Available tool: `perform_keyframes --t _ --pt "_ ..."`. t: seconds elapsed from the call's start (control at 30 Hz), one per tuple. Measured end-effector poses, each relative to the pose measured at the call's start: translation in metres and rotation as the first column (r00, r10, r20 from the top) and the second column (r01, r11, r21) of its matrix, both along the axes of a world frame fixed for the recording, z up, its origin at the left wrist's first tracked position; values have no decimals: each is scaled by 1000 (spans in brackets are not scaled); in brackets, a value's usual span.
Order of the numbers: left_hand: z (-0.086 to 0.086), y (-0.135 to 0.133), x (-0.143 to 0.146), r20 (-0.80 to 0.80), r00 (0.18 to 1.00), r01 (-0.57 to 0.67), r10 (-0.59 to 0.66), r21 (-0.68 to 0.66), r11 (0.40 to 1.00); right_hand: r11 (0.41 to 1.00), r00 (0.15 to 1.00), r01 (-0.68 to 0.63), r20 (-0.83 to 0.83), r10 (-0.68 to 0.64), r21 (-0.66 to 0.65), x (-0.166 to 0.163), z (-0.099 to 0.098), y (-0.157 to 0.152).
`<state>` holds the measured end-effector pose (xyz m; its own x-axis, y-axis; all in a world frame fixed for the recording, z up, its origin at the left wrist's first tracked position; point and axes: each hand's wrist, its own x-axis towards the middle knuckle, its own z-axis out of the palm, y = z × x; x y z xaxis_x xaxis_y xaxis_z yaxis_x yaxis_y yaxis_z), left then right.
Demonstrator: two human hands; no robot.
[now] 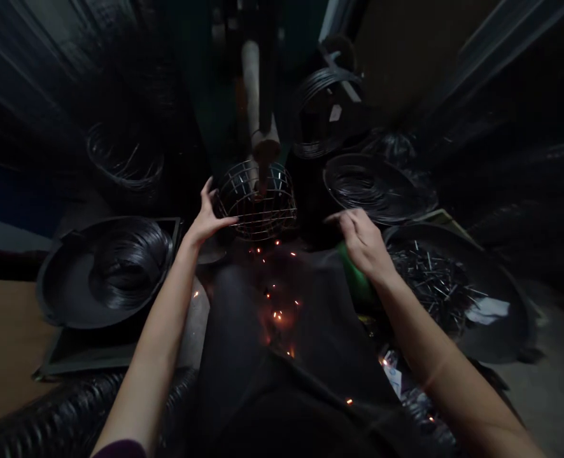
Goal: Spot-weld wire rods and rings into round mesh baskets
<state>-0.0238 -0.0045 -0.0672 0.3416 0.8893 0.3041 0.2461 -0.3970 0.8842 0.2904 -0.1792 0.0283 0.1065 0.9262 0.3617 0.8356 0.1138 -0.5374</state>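
Note:
A round wire basket [258, 219] with a grid of thin metal rods sits around the lower end of a machine's electrode arm [263, 140]. My left hand [210, 216] grips the basket's left side, the thumb lying along the near wires and the fingers on the outer edge. Apart from the basket, to its right, is my right hand [358, 238]. Its fingers are pinched together and slightly blurred; whatever they hold is too small to make out. Glowing sparks [277, 315] fall below the basket over a dark apron [305, 369] on my lap.
At left, a black basin [67, 280] holds a wire coil [129, 261]. To the right, another basin [511, 318] contains short metal rods [430, 280] and a white scrap [487, 310]. Behind it stands a pan of wire rings [368, 184]. More wire hoops [124, 162] are at back left.

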Motion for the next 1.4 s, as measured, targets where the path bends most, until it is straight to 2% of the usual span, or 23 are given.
perform_keyframes --t 0.1,0.2,0.3,0.4,0.57,0.73,0.8,0.9,0.97,1.07,1.13,1.23,1.3,1.4 --pt "-29 -3 -8 134 990 -8 33 -180 984 989 998 64 -12 -66 -133 24 -8 -61" --pt "-37 -6 -6 245 964 -52 102 -199 979 966 993 81 -64 -100 -244 30 -31 -103" --pt "-25 -20 -7 234 964 -95 129 -153 984 952 995 -60 -96 33 -300 27 -62 -125" --pt "-6 -49 -9 188 976 -104 111 -45 994 932 982 -171 -135 133 -320 30 -87 -134" --pt "23 -93 12 43 999 -37 29 192 981 917 953 -199 -285 99 -347 46 -104 -130" --pt "37 -101 31 -115 991 -31 69 307 951 960 961 -28 -272 -51 -280 31 -120 -124" --pt "41 -103 32 -165 983 -24 85 339 941 971 954 13 -288 -83 -238 20 -115 -122" --pt "48 -106 33 -253 965 21 71 342 939 971 914 -16 -398 -82 -237 2 -83 -104" --pt "52 -108 36 -324 944 46 69 334 941 950 872 -133 -490 -23 -282 -9 -52 -79" --pt "57 -110 43 -433 901 125 32 330 936 850 849 -378 -504 160 -366 -26 -14 -29" --pt "58 -111 46 -481 877 183 0 334 924 836 880 -403 -409 242 -373 -39 -3 -2" --pt "57 -112 42 -485 874 183 6 341 922 894 937 -349 -99 334 -281 -58 -2 16" --pt "55 -113 34 -449 893 127 35 326 937 902 901 -369 153 406 -223 -69 -5 15" --pt "52 -113 21 -378 922 31 79 277 961 895 780 -405 440 446 -189 -77 -5 9"
